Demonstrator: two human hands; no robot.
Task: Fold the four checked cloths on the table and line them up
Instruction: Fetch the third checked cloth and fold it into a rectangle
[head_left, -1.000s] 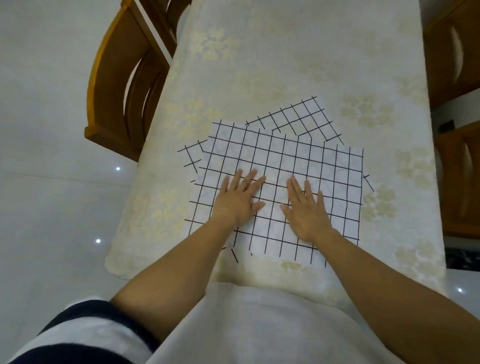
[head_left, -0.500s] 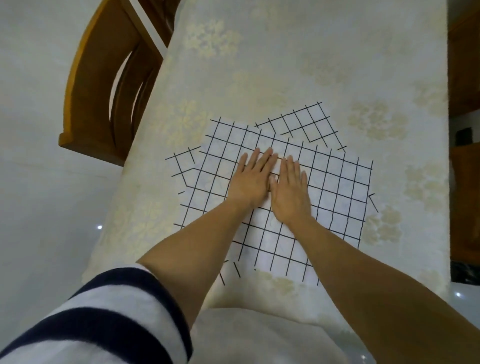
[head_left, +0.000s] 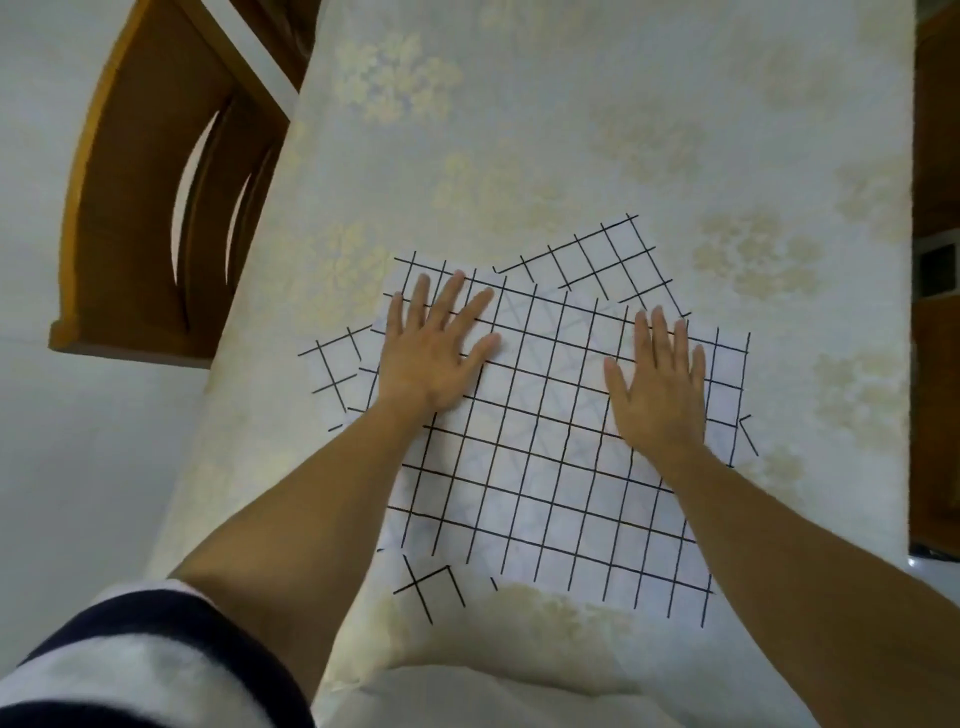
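A white cloth with a black grid, the top cloth (head_left: 545, 467), lies spread flat on the table (head_left: 571, 130) near its front edge. Parts of other checked cloths stick out from under it: a corner at the back right (head_left: 613, 260), one at the left (head_left: 337, 364) and a bit at the front (head_left: 431, 587). My left hand (head_left: 436, 353) presses flat on the top cloth's far left part, fingers spread. My right hand (head_left: 657, 384) presses flat on its far right part, fingers straight.
The table wears a cream cloth with a pale flower pattern and runs away from me. A wooden chair (head_left: 156, 197) stands at its left side, more wooden furniture (head_left: 935, 130) at the right edge of view. White floor (head_left: 78, 467) lies left.
My two hands lay side by side at the cloth's middle; they have slid apart, the left hand to the far left, the right hand to the far right.
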